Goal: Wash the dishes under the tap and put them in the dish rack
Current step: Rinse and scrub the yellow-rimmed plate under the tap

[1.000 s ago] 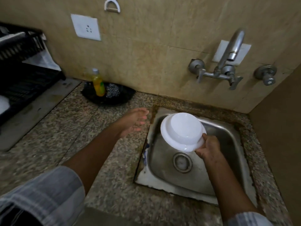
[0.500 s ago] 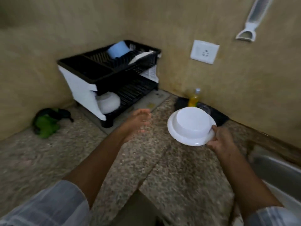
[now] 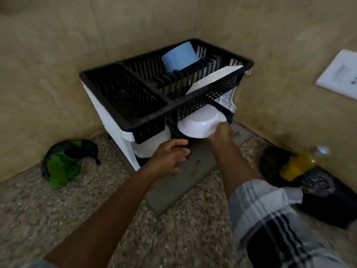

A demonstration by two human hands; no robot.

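Fingers of the right hand [image 3: 220,133] grip the white bowl [image 3: 201,123], upside down, entering the dish rack [image 3: 150,120] lower tier; left hand [image 3: 170,153] loosely curled, empty. Racking looks nearly finished for this dish.

Both forearms were bare from wrist to well above mid-arm; the right hand [image 3: 220,133] and the left hand [image 3: 170,154] wore no gloves, rings or bands that could be made out; the right sleeve [image 3: 270,219] was a loose woven shirt cuff pushed up the forearm, pale grey-blue crossed by a plaid of white bands and thin dark lines, with one broad black block near the frame's lower edge; the fabric was blurred, so finer weave could not be told.
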